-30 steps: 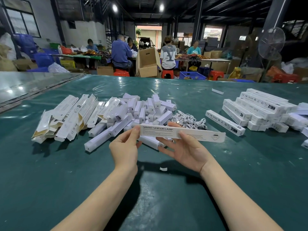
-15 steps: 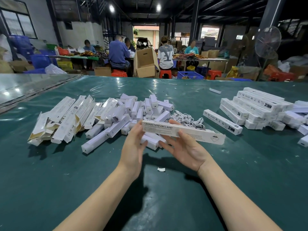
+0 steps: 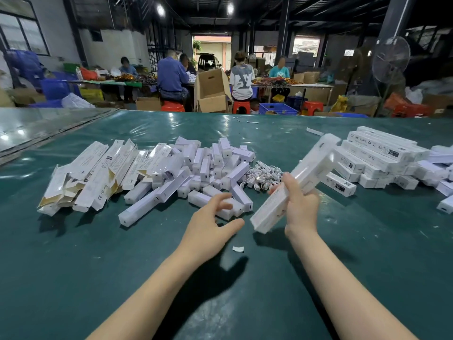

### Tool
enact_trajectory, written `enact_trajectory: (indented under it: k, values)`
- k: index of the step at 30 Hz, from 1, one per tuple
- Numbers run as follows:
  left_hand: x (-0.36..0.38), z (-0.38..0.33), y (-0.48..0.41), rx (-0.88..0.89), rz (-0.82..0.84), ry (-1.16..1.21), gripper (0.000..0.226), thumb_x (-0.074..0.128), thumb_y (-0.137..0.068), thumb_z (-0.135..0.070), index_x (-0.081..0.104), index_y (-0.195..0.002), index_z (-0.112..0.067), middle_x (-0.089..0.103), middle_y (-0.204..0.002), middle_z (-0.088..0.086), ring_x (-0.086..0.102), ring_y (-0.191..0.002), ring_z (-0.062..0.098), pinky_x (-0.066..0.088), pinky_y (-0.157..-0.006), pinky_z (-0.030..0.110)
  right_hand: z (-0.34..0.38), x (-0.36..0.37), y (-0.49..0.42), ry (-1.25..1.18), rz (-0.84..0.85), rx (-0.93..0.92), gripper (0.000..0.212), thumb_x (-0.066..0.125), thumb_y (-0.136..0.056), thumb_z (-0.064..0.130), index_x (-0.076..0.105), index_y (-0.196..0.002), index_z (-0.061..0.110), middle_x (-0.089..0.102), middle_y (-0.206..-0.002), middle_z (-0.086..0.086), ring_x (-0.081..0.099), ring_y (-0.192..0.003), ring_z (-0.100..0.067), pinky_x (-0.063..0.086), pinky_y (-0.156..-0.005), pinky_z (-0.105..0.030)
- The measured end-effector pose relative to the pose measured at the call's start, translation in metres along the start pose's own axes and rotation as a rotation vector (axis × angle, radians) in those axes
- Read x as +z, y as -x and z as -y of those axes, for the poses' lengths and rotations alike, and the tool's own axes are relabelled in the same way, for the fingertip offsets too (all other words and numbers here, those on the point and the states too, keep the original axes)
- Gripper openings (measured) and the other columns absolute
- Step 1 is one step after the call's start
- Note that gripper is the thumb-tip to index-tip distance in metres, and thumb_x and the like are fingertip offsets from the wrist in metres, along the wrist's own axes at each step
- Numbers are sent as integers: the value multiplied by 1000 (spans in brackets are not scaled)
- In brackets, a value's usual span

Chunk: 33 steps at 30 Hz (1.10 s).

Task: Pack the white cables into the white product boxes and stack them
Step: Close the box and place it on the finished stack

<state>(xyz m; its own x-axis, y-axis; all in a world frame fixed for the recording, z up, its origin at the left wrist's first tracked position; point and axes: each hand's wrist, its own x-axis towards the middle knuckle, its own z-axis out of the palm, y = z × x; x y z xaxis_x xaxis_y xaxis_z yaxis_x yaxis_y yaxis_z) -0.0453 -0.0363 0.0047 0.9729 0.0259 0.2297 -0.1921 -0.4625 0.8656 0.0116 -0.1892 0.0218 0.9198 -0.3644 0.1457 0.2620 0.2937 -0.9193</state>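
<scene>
Risk: the long white cardboard product box (image 3: 316, 160), gripped one-handed by the right hand (image 3: 300, 204) and tilted toward the far-right stack of closed white boxes (image 3: 382, 150), could slip or knock that stack askew. The held box's contents are hidden. The left hand (image 3: 208, 222) hovers open and empty. Coiled white cables (image 3: 263, 174) lie loose at mid-table, unboxed.

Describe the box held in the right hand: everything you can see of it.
The held box is a long, slim white carton, cardboard by its look, its print too blurred to read. It is off the green table, tilted steeply: near end low, far end raised toward the stacked boxes on the right. The right hand grips its middle, fingers curled round it. The left hand is open beside it, not touching.
</scene>
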Motion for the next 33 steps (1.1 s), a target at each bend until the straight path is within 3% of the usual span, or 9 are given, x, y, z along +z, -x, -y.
enact_trajectory:
  k: [4,7,10,14,17,20,24,26,33]
  values:
    - [2,-2,3,209,-13,-322,78,70,-65,-47,33,-133,-37,51,-110,-24,48,-97,-2,33,-70,11,-12,28,29,-7,337,154,38,56,-78,54,57,-79,16,65,-77,-4,61,-80,-26,49,-82,-40]
    - [-25,-1,-2,207,-140,-620,49,62,-79,-34,42,-124,-29,66,-99,-2,59,-95,24,40,-68,31,-20,28,40,740,732,-325,78,29,-67,83,65,-88,17,60,-103,-3,50,-106,-18,39,-89,-29]
    - [-69,9,-10,43,-85,-753,21,58,-75,-15,55,-95,-23,62,-86,-1,56,-88,25,43,-66,31,-31,13,22,1260,822,-505,60,26,-86,62,58,-115,21,38,-137,1,23,-133,-20,26,-103,-32]
    - [-96,17,-10,-309,252,-826,22,63,-53,-32,51,-70,-25,51,-82,-4,45,-94,18,42,-69,27,-34,9,15,1219,600,-390,31,38,-97,22,53,-122,13,48,-127,-3,46,-115,-26,37,-88,-32]
    - [-89,17,-12,-288,259,-1045,75,65,-62,-46,38,-130,-31,41,-122,2,29,-122,24,35,-92,33,-32,9,12,1205,362,-366,17,46,-89,17,59,-93,8,53,-106,-6,53,-95,-29,37,-74,-34]
    - [-56,13,-10,-15,98,-1103,82,59,-70,-58,21,-138,-33,36,-125,1,30,-119,24,29,-95,35,-30,5,10,1138,287,-291,14,51,-86,17,49,-72,16,45,-86,-1,49,-79,-26,27,-63,-30]
    - [-18,13,-8,153,36,-1140,60,44,-90,-40,17,-142,-25,38,-135,-1,35,-122,23,32,-94,35,-27,0,4,1007,328,-171,8,56,-84,17,60,-91,18,56,-90,-1,51,-84,-21,29,-67,-26]
    - [-22,13,-9,134,43,-1097,52,41,-90,-31,26,-140,-23,45,-132,-1,39,-121,22,36,-92,34,-26,-1,2,985,358,-104,30,57,-83,16,61,-113,14,61,-105,-5,54,-95,-22,37,-78,-26]
    - [-33,-3,-1,207,7,-804,34,46,-82,-32,41,-116,-28,52,-82,-1,53,-85,27,36,-62,31,-10,-6,-9,993,665,44,54,56,-82,7,45,-132,25,60,-113,-2,55,-98,-17,37,-76,-23]
